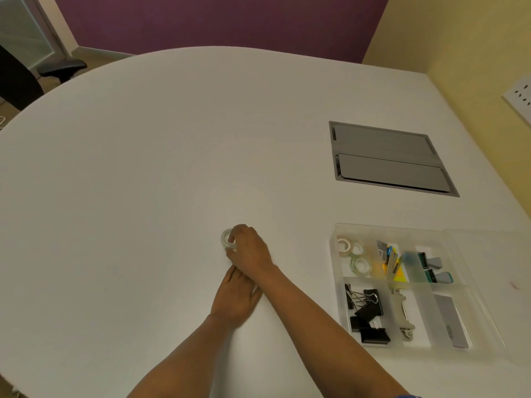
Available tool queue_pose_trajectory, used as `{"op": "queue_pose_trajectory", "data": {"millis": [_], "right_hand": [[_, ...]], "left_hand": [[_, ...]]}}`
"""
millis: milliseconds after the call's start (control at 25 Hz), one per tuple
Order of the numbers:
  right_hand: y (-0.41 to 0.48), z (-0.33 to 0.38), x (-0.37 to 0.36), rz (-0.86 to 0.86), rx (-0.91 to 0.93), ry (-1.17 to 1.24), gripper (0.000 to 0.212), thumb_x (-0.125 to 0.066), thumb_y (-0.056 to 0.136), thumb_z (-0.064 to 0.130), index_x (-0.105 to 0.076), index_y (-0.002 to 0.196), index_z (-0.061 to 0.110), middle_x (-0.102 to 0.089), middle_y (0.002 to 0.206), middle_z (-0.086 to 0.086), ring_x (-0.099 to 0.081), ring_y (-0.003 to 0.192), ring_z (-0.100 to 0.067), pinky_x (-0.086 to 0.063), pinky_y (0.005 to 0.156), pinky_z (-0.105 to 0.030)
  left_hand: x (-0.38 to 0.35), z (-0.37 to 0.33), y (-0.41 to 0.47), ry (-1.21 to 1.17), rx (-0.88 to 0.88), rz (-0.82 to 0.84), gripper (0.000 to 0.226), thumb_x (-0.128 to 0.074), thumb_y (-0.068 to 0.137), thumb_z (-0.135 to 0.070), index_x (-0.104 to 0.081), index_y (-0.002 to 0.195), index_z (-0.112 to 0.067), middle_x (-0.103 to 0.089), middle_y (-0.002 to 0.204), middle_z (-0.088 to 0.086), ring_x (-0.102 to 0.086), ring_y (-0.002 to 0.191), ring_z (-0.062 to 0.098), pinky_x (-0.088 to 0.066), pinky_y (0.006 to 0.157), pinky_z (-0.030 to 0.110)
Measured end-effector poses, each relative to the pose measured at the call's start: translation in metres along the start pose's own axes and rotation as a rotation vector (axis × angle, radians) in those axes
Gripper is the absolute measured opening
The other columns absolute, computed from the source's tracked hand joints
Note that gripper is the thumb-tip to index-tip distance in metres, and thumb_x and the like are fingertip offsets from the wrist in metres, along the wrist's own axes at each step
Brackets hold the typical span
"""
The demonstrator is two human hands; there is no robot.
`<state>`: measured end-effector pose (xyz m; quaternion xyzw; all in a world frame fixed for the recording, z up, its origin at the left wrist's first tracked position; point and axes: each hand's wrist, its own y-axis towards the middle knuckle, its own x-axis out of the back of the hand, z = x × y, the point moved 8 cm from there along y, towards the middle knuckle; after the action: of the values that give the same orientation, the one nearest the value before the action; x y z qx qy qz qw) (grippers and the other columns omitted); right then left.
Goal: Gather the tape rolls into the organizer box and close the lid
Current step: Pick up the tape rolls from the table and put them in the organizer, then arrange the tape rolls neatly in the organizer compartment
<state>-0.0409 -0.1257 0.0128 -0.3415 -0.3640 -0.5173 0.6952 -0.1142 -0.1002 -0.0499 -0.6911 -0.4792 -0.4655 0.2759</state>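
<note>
While right hand (247,248) pinches clear tape roll (228,239) on white table (143,182), well left of organizer box (334,254): grip clenched on roll's near rim. Left hand (235,297) flat below it, released, grasping nothing. 3 or so rolls already in box's far-left compartment. Judged next: lift clear, carry right, drop beside those rolls. Keep fingers through the core; slick roll may slip. Lid (494,254) open, right of box.

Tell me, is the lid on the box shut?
No, the organizer box is open, so its tape rolls and binder clips show.
</note>
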Motion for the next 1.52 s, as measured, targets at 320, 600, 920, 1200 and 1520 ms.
{"op": "queue_pose_trajectory", "data": {"millis": [320, 600, 920, 1200, 1520], "right_hand": [[-0.059, -0.107, 0.109, -0.255, -0.264, 0.218, 0.062, -0.068, 0.082, 0.007, -0.043, 0.138, 0.013, -0.053, 0.129, -0.014, -0.05, 0.121, -0.028, -0.043, 0.099, -0.033], [-0.122, -0.201, 0.132, -0.232, -0.491, 0.015, 0.054, -0.065, 0.085, 0.008, -0.046, 0.136, 0.008, -0.046, 0.134, -0.017, -0.045, 0.125, -0.03, -0.044, 0.097, -0.035], [-0.115, -0.215, 0.115, -0.059, -0.445, 0.001, 0.055, -0.07, 0.082, 0.008, -0.048, 0.133, 0.007, -0.042, 0.135, -0.017, -0.047, 0.125, -0.031, -0.046, 0.097, -0.035], [-0.101, -0.215, 0.105, 0.065, -0.384, -0.105, 0.056, -0.072, 0.082, 0.008, -0.049, 0.132, 0.011, -0.04, 0.135, -0.016, -0.041, 0.127, -0.032, -0.043, 0.101, -0.037], [-0.103, -0.23, 0.131, -0.153, -0.379, -0.007, 0.031, -0.06, 0.089, 0.003, -0.061, 0.12, 0.009, -0.052, 0.125, -0.015, -0.053, 0.117, -0.028, -0.047, 0.094, -0.036]], "left_hand": [[-0.007, -0.004, -0.001, 0.018, 0.087, 0.015, 0.05, -0.03, 0.102, -0.033, -0.02, 0.15, -0.025, -0.011, 0.16, -0.008, -0.006, 0.149, 0.012, 0.016, 0.114, 0.019], [-0.016, -0.015, 0.001, 0.045, 0.262, 0.009, 0.05, -0.023, 0.102, -0.029, -0.014, 0.152, -0.025, -0.005, 0.162, -0.005, -0.001, 0.149, 0.013, 0.004, 0.122, 0.036], [-0.026, -0.036, 0.004, 0.083, 0.405, 0.036, 0.052, -0.018, 0.102, -0.029, -0.006, 0.152, -0.017, 0.002, 0.162, 0.003, 0.002, 0.15, 0.019, 0.003, 0.122, 0.043], [-0.023, -0.075, 0.029, -0.05, 0.342, 0.008, 0.047, -0.028, 0.102, -0.026, -0.026, 0.148, -0.017, -0.017, 0.16, 0.002, -0.015, 0.148, 0.017, -0.01, 0.122, 0.037], [0.009, -0.138, 0.089, -0.19, 0.172, -0.172, 0.034, -0.041, 0.1, -0.023, -0.053, 0.131, -0.019, -0.049, 0.143, 0.001, -0.042, 0.134, 0.017, -0.025, 0.113, 0.032]]}}
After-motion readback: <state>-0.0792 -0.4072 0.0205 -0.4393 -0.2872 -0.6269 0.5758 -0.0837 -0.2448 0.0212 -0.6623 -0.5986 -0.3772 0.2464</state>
